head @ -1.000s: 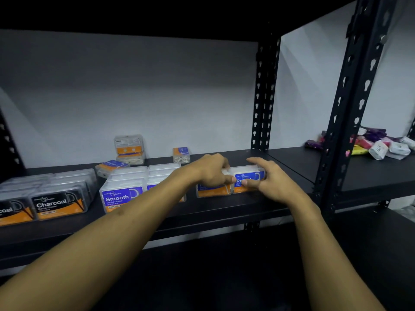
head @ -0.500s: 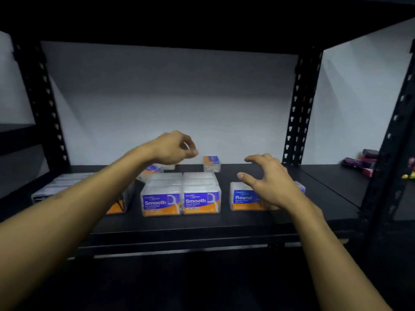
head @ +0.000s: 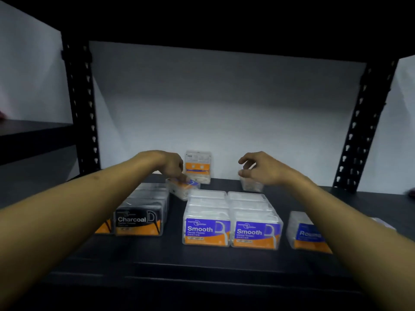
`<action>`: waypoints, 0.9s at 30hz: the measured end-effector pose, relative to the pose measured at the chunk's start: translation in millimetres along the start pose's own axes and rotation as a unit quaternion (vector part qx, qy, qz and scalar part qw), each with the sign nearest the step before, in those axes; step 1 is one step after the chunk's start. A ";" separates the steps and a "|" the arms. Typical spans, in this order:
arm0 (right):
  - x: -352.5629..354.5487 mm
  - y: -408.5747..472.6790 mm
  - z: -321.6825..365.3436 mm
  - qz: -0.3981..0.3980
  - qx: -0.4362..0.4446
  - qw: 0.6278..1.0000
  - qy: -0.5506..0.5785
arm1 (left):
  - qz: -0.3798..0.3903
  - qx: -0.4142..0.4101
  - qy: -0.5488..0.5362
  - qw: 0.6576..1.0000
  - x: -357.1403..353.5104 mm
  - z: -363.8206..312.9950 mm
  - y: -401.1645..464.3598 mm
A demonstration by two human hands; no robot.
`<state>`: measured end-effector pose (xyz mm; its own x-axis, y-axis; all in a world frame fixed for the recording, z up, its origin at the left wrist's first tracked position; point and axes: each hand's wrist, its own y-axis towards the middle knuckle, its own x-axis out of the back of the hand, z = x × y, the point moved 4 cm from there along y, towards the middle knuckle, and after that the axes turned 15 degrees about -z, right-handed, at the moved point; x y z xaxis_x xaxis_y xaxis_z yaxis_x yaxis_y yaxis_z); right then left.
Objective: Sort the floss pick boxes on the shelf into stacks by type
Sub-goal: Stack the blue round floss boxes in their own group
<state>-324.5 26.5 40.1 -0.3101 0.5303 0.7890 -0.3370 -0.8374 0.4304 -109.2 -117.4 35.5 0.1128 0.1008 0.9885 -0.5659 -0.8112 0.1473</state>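
Observation:
My left hand [head: 171, 164] reaches to the back of the shelf, its fingers curled down onto a tilted blue-and-orange floss box [head: 183, 188]. Fingers spread, my right hand [head: 262, 169] hovers just above a small clear box [head: 251, 186] and holds nothing. Between the hands, a stack of two orange-labelled boxes [head: 198, 167] stands against the wall. In front are a row of Charcoal boxes [head: 139, 223], two rows of Smooth boxes [head: 206, 230], and a Round box [head: 307, 234] partly hidden by my right forearm.
The black shelf board [head: 202, 261] has bare room along its front edge. Perforated black uprights stand at the left [head: 80, 108] and the right [head: 359, 122]. Another shelf board hangs low overhead, and a white wall closes the back.
Both hands left the Round boxes at the front right and moved to the back of the shelf. The left hand came down onto the tilted box. The view swung left.

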 end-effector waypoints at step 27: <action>-84.1 85.8 63.9 0.032 0.149 0.979 -0.133 | 0.032 0.006 -0.081 0.996 -32.4 14.7 35.1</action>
<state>-270.5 -98.5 38.7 -0.0656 0.4557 0.8877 -0.0373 -0.8901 0.4542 -120.7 -157.5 8.2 0.2065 -0.0450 0.9774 -0.5671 -0.8196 0.0821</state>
